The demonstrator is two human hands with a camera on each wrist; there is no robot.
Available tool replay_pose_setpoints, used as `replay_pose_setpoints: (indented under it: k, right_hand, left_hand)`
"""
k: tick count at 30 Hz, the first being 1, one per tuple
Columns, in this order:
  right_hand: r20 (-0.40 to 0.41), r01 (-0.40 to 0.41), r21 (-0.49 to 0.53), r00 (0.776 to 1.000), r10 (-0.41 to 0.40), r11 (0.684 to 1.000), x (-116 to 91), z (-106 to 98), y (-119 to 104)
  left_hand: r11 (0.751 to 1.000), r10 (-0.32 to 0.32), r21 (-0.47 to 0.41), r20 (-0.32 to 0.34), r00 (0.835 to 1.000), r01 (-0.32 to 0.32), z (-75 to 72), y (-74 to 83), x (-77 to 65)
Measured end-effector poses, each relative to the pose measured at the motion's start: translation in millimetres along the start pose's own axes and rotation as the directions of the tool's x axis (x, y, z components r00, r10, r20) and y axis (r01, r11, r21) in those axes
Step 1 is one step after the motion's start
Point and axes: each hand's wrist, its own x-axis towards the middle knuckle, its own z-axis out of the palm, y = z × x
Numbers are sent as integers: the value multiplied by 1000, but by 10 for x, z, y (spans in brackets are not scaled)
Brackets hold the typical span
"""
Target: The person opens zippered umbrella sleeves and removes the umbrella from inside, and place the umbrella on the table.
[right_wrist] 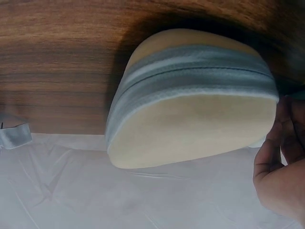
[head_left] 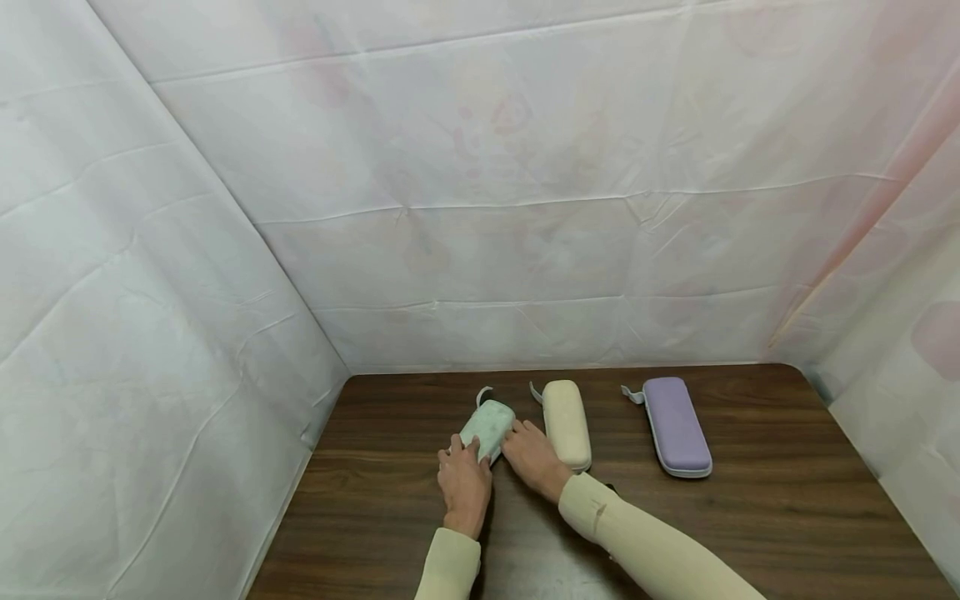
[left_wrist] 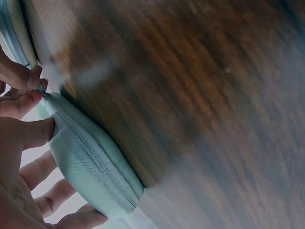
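Creased pale sheeting point(head_left: 480, 258) is enclosing a wood-grain tabletop point(head_left: 780, 517) on three sides, making this look like a makeshift, curtained-off booth.

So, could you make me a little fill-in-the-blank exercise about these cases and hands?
1. In the head view, the green case is to the ____ of the cream case.
2. There, the case farthest right is coloured ____.
3. The hand pinching the zipper pull is the person's ____ one.

Missing words: left; purple; right.
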Motion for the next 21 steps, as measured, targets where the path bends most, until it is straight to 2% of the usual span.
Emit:
replay_pose_setpoints:
  k: [6,21]
  right_hand:
    - [6,13,-13,1000,-13,1000,0,7,-41]
    - [0,35,22,999,-35,999,-20,-3,-75]
  left_hand:
    - [1000,1,15,-20,1000,-1,9,9,8]
    - [999,-18,29,-5,1000,18,22,26,6]
